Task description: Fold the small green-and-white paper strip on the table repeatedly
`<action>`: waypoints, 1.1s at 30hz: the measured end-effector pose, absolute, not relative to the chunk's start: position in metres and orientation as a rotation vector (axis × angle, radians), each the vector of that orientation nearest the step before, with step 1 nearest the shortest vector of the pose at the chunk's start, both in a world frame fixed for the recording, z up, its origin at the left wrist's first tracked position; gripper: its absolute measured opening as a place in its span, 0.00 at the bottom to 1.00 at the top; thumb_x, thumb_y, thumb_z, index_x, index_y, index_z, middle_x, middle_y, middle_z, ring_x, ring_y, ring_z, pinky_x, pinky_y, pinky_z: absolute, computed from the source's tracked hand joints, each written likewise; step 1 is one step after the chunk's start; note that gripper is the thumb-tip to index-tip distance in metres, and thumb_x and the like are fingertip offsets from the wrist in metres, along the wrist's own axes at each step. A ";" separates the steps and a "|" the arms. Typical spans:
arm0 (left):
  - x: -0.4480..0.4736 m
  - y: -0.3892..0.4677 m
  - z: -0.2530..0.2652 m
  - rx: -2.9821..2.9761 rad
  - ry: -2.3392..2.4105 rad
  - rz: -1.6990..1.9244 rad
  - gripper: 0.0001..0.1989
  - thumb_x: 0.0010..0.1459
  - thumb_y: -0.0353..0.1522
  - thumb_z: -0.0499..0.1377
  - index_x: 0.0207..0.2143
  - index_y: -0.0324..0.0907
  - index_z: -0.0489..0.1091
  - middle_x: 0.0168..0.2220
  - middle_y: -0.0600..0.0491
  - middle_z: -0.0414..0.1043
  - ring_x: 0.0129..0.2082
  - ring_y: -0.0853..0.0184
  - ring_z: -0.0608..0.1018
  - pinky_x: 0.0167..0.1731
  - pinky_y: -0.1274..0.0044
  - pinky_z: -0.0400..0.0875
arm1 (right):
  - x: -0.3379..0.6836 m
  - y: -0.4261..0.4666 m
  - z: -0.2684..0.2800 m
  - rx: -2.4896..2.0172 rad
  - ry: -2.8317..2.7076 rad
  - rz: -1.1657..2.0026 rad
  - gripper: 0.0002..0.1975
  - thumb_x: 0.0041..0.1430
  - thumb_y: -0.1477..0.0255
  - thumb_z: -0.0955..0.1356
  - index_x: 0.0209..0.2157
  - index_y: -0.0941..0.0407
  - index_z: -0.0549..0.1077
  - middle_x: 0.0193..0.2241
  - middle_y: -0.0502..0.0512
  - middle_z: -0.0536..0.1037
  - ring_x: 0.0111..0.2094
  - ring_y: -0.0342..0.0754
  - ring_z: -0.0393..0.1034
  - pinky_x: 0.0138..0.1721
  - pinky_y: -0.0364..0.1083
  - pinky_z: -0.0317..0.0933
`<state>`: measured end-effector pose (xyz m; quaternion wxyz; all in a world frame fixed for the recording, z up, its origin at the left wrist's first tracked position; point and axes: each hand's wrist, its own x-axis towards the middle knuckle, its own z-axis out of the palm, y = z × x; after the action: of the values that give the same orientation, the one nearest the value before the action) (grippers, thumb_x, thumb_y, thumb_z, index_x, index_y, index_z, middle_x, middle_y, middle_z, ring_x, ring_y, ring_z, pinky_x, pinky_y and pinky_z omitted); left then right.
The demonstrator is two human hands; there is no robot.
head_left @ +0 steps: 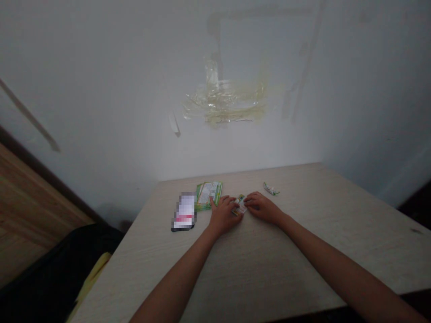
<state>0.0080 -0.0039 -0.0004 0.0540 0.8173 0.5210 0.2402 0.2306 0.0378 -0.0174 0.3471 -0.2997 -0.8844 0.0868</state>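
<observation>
A small colourful printed piece (241,204), like a card or a flat packet, is on the table between my two hands. My left hand (223,216) is at its left side, with curved fingers and thumb closed on its edge. From the right, the bent fingers of my right hand (262,207) hold the other edge, partly covering it. Just left of my left hand lies a flat green-and-white printed packet or stack (208,194), its lower right corner close to the fingers. Fine print on the pieces is too small to read.
A phone (185,211) with a blurred-out screen lies left of the green stack. Behind my right hand is a crumpled wrapper strip (270,189). The pale wooden table (286,278) meets a wall with old tape (229,101). Dark and yellow cloth (90,273) is at the left.
</observation>
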 end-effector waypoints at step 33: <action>0.007 0.009 0.001 2.487 1.595 0.648 0.13 0.65 0.41 0.54 0.43 0.51 0.76 0.49 0.50 0.76 0.57 0.57 0.71 0.62 0.42 0.34 | 0.225 0.039 -0.019 -0.853 -2.221 0.300 0.04 0.57 0.67 0.73 0.33 0.51 0.81 0.39 0.55 0.81 0.45 0.52 0.72 0.49 0.52 0.65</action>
<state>0.0067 0.0088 0.0007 0.0585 0.8207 0.5266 0.2139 0.2246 0.0388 -0.0191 0.3632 -0.3313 -0.8630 0.1165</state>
